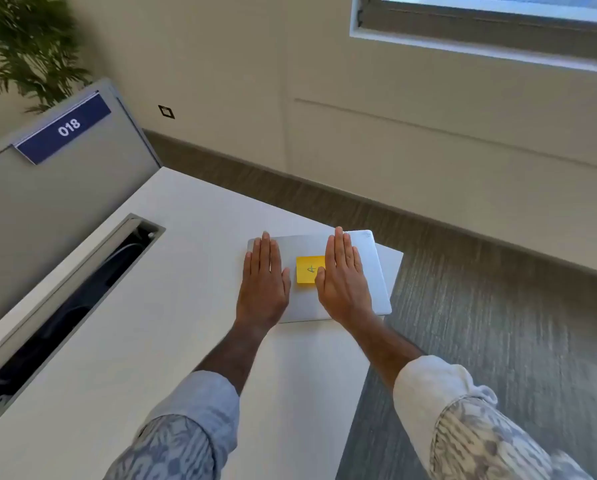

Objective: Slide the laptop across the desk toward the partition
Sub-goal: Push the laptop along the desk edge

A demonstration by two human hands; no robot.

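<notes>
Beige walls [221, 64], grey striped floor [498, 323], high window [498, 15], corner plant [23, 46].

A closed silver laptop [373, 271] is lying near the far right corner of the white desk [151, 341]. The left hand [264, 284] and the right hand [345, 284] are resting flat on its lid, palms down with fingers extended and together. A yellow sticky note [309, 270] is sitting between them, the right thumb touching its edge. A grey partition [65, 188] bearing a blue label [63, 128] reading 018 is standing along the desk's left side, beside an open cable slot [72, 310]. Rolled patterned sleeves [193, 424] are covering both forearms.
</notes>
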